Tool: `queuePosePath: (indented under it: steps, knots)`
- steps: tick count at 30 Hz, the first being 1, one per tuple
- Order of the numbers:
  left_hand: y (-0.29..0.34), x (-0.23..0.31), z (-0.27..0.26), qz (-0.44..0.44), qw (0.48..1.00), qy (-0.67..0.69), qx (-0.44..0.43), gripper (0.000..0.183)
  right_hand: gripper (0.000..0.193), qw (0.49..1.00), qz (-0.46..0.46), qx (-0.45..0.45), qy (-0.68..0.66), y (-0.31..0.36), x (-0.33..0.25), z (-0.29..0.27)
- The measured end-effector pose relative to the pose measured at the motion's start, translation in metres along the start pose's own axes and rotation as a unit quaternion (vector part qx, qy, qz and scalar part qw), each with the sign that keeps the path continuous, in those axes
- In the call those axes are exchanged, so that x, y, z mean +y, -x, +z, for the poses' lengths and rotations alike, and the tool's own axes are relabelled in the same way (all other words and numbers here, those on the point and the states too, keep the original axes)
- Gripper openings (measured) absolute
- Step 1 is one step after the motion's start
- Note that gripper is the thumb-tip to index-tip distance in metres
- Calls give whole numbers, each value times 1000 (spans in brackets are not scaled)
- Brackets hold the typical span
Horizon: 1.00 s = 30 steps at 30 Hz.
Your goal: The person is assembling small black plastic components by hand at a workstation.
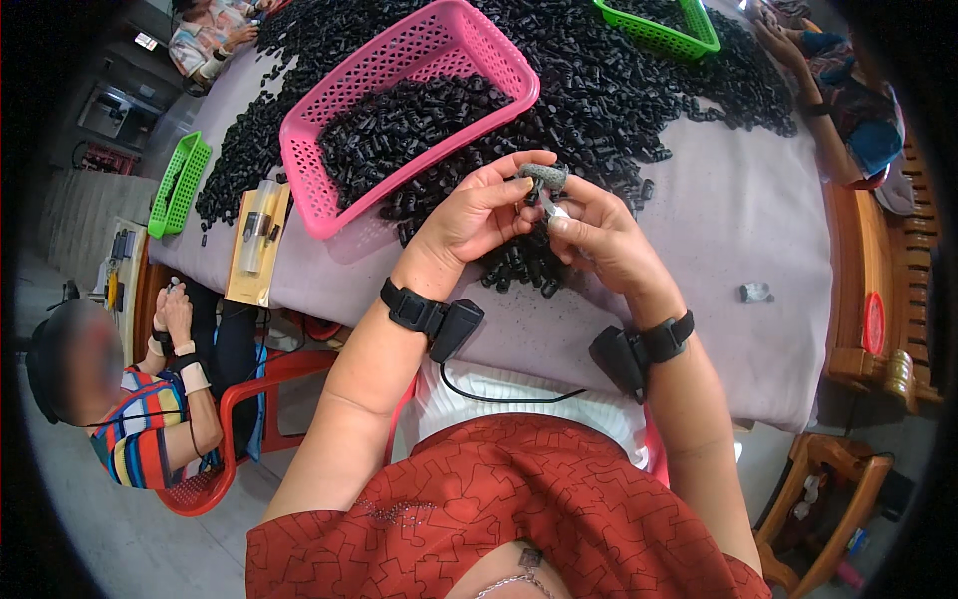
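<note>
My left hand (pixel 469 213) is closed in a pinch on a small black piece (pixel 532 195), above the near edge of a heap of similar pieces. Facing it, my right hand (pixel 611 232) is pinched on a small thin tool that looks like a blade (pixel 546 204), its tip against the black piece. Something white shows at the right thumb, a wrap or the tool's handle; I cannot tell which. A rough grey band (pixel 544 176) sits at the right fingertips, probably a finger wrap. Several black pieces (pixel 524 270) lie directly below my hands.
A pink perforated basket (pixel 364 205) of black pieces stands beyond my left hand. Green baskets (pixel 180 187) (pixel 667 37) stand left and far right. A board with a clear tube (pixel 261 228) lies at the left edge; a grey scrap (pixel 755 293) lies right. Other people sit around the table.
</note>
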State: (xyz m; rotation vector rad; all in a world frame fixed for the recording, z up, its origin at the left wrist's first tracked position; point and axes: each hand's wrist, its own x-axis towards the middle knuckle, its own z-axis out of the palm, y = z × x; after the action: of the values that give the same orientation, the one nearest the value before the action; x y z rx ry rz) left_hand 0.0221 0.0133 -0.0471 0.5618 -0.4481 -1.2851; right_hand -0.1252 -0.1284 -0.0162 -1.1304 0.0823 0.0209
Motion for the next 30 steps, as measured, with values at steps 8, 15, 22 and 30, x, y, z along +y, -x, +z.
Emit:
queuePosePath:
  steps: [8, 15, 22, 30]
  knots:
    - [1, 1, 3, 10, 1000, -4, 15, 46, 48, 1000, -9, 6, 24, -2, 1, 2]
    - [-1, -1, 9, 3, 1000, -18, 15, 43, 33, 996, -16, 69, 47, -7, 9, -4]
    - [12, 11, 35, 185, 949, -223, 127, 26, 38, 986, -69, 150, -10, -5, 2, -1]
    - [21, 58, 26, 425, 520, -670, 317, 24, 40, 991, -64, 119, 23, -5, 4, 3]
